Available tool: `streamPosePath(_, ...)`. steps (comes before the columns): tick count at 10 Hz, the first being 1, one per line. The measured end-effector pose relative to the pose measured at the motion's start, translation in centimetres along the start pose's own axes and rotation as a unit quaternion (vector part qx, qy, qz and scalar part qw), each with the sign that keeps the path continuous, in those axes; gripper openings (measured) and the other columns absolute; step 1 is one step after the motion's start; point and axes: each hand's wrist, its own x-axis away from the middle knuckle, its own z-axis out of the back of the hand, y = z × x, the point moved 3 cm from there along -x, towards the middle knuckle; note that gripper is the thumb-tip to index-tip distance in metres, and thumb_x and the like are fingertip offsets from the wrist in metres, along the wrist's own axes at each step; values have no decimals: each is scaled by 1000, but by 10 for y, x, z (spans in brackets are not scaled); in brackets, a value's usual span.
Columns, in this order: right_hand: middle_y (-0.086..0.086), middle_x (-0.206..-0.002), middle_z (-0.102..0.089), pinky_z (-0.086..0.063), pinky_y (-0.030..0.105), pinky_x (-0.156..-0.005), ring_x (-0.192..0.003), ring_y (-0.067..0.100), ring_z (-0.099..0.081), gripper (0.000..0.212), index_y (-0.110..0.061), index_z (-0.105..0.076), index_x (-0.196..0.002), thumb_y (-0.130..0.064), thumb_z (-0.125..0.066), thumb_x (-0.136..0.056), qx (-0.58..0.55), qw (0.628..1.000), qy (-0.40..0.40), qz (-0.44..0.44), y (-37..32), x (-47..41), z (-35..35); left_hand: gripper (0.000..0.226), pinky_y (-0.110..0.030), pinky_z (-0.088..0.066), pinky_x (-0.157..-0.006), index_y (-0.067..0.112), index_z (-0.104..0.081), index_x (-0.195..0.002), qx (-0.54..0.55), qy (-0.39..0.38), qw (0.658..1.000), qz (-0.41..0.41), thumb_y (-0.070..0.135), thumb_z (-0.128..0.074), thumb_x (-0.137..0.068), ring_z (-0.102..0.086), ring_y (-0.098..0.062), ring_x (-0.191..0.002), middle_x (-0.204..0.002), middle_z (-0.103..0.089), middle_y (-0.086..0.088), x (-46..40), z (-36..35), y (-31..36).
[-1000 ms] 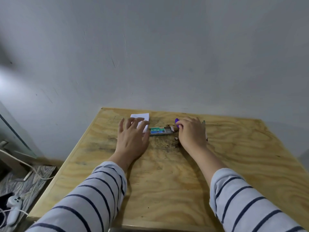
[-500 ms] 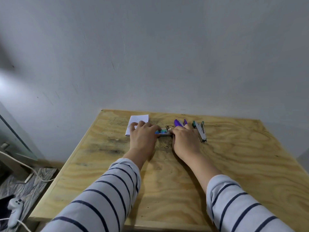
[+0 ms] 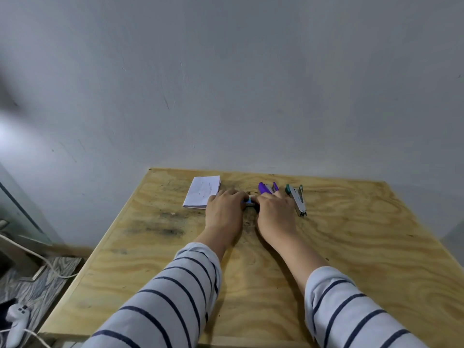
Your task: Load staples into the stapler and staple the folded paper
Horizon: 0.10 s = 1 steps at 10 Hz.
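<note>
A small staple box (image 3: 250, 202) with a blue-green label lies near the far edge of the plywood table (image 3: 351, 247). My left hand (image 3: 224, 214) and my right hand (image 3: 275, 215) both close on it from either side, hiding most of it. A folded white paper (image 3: 203, 191) lies just left of my left hand. Behind my right hand rests a purple stapler (image 3: 267, 188). A green and metal stapler (image 3: 296, 198), hinged open, lies to the right of that hand.
The table stands against a grey wall. On the floor at the left lie a white cable (image 3: 32, 254) and a white controller (image 3: 15, 320).
My left hand came off the paper and slid right onto the staple box. My right hand shifted left off the staplers, uncovering both, and met the box.
</note>
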Motion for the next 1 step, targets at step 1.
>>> streamPosePath(1, -1, -140, -49, -27, 41, -108, -131, 23, -35, 48, -22, -43, -139, -8, -39, -94, 8, 1000, 16, 9, 5, 4, 2, 32, -35, -31, -97, 32, -55, -127, -29, 38, 999, -19, 29, -44, -97, -42, -17, -126, -137, -52, 9, 3, 3, -2)
